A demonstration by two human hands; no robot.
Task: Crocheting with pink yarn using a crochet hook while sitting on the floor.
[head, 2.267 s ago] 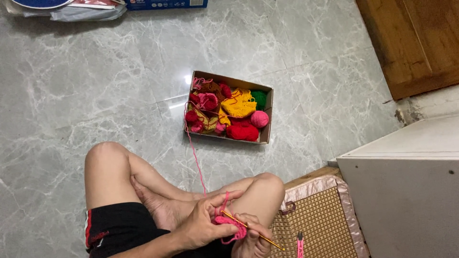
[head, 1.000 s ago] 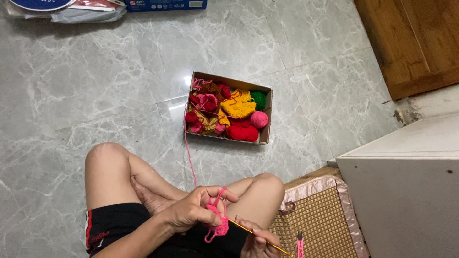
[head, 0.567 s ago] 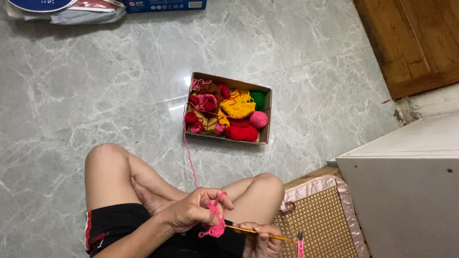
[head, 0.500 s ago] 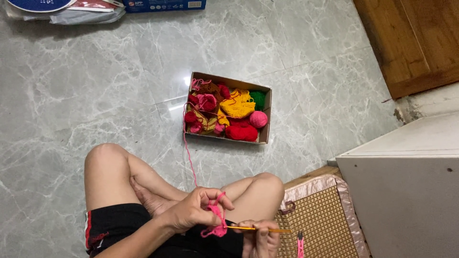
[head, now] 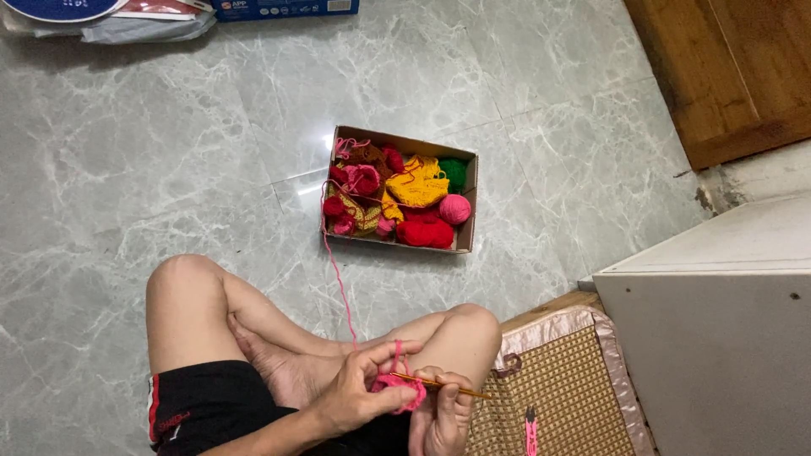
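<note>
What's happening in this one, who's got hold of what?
A person sits cross-legged on a grey marble floor, crocheting. The left hand pinches a small pink crochet piece, and the right hand holds a yellow crochet hook with its tip in it. A pink yarn strand runs from the work up to an open cardboard box of red, yellow, green and pink yarn. A woven mat lies beside the right knee.

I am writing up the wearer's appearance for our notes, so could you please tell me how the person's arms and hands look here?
Both hands are bare: the left hand and the right hand carry no gloves, and no rings or watch can be made out. The left forearm is uncovered, with no sleeve in view; the right forearm is out of frame. Below them, the person wears black shorts with a red side stripe.
</note>
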